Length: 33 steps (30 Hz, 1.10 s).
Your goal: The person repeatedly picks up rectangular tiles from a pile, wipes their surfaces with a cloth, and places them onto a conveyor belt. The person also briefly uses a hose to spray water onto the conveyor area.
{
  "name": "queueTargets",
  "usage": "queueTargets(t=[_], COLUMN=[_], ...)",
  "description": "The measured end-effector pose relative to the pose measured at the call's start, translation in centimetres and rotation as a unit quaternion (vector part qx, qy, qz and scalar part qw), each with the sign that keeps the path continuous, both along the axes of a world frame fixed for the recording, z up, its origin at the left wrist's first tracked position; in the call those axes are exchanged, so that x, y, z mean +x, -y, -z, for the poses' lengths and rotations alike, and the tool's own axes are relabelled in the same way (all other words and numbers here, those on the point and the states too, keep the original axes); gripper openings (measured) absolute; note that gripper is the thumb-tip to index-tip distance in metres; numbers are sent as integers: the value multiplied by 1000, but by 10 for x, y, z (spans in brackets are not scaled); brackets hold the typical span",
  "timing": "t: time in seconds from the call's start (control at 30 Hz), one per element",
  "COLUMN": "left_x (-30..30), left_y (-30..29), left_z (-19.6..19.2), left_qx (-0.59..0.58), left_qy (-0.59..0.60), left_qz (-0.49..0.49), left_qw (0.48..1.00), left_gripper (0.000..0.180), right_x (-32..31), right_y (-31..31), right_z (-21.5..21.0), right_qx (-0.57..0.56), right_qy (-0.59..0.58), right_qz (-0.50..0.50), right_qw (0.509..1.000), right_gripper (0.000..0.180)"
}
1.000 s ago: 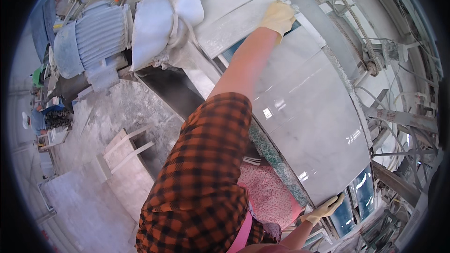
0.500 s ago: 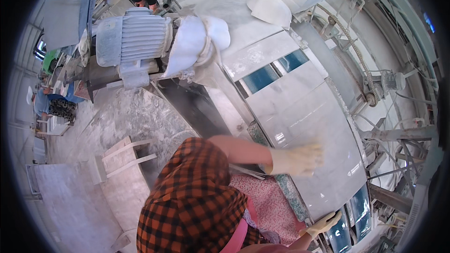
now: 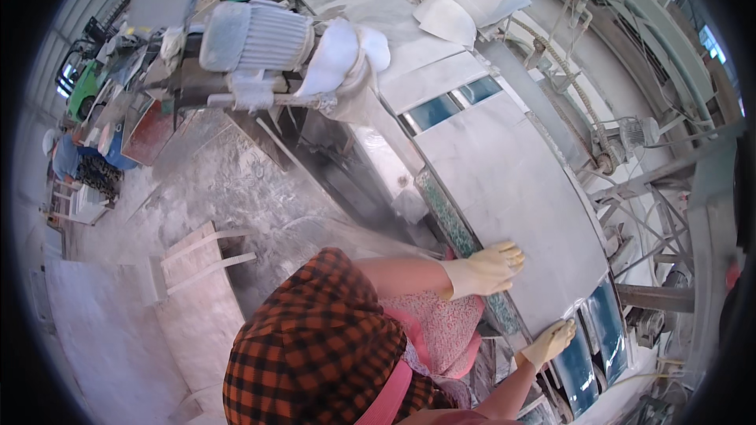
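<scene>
1 grey stone slab (image 3: 512, 197) lies flat on the machine worktop (image 3: 594, 330), long side running away from the person. 2 gloved hands on it, both in pale yellow rubber gloves. Left hand (image 3: 490, 267) lies palm-down w/ fingers spread on the slab's near left edge, beside the green speckled strip (image 3: 449, 220); grip flat and unclenched, nothing grasped. Right hand (image 3: 551, 340) presses the slab's near corner, fingers extended; can't tell if they curl under the edge. 1 dusty electric motor (image 3: 256, 35) sits well apart at upper left. 2 blue-green panels (image 3: 453, 102) show beyond the slab's far end.
</scene>
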State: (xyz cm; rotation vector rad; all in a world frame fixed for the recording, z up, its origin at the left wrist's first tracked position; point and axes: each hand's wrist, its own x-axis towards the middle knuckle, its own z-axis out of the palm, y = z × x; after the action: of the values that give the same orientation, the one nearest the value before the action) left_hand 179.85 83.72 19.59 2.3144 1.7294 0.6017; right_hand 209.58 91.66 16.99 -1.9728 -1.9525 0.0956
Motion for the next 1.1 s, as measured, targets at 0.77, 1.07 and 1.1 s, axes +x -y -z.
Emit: queueTargets(t=[0.77, 1.07, 1.1], left_x=[71, 18, 9], left_y=[562, 475, 460], left_z=[195, 195, 190], left_qx=[-198, -114, -105], left_qy=[134, 178, 206], left_qz=[-847, -806, -789], left_qw=[475, 554, 569], left_gripper=[51, 47, 44], right_x=[60, 70, 72], right_y=[-11, -45, -48], right_z=[15, 34, 38], right_qx=[-11, -68, -75], right_qy=[88, 113, 119], right_qz=[-209, -231, -226], right_qw=[974, 964, 964], right_gripper=[42, 46, 47])
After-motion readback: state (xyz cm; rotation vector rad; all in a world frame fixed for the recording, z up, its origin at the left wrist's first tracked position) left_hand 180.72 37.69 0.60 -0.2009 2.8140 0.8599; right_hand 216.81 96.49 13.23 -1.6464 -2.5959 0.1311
